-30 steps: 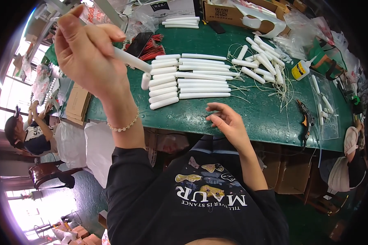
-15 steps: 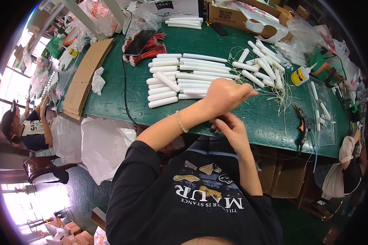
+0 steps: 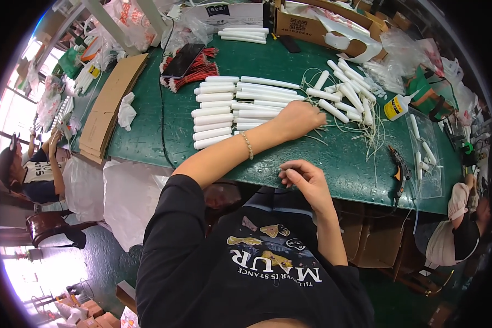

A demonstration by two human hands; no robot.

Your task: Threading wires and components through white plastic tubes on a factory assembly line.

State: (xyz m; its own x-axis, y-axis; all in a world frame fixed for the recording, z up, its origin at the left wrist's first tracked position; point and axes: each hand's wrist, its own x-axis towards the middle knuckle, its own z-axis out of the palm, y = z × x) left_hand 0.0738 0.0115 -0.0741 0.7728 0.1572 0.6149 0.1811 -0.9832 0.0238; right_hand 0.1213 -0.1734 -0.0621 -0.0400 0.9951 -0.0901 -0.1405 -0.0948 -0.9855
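Observation:
My left hand point(image 3: 299, 120), with a beaded bracelet at its wrist, is curled closed over the right end of the rows of white tubes point(image 3: 213, 119). Thin pale wire ends point(image 3: 318, 136) show beside its knuckles; whatever its fingers grip is hidden. Nearer the table's front edge is my right hand point(image 3: 307, 180), thumb and fingers bent together. Anything between those fingertips is too small to make out. A loose heap of white tubes point(image 3: 344, 90) trailing thin wires lies just right of my left hand.
Red wire bundles point(image 3: 202, 68) lie under a dark phone point(image 3: 183, 60). Flat cardboard point(image 3: 112, 109) is at the left. Toward the right are a glue bottle point(image 3: 394, 107), pliers point(image 3: 400, 174) and a clear bag of tubes point(image 3: 429, 158). A cardboard box point(image 3: 298, 24) stands behind. Co-workers sit at both sides.
My left hand has turned and lowered toward the tubes' right ends, and my hands are farther apart. A tube that lay aslant on the left row now lies in line.

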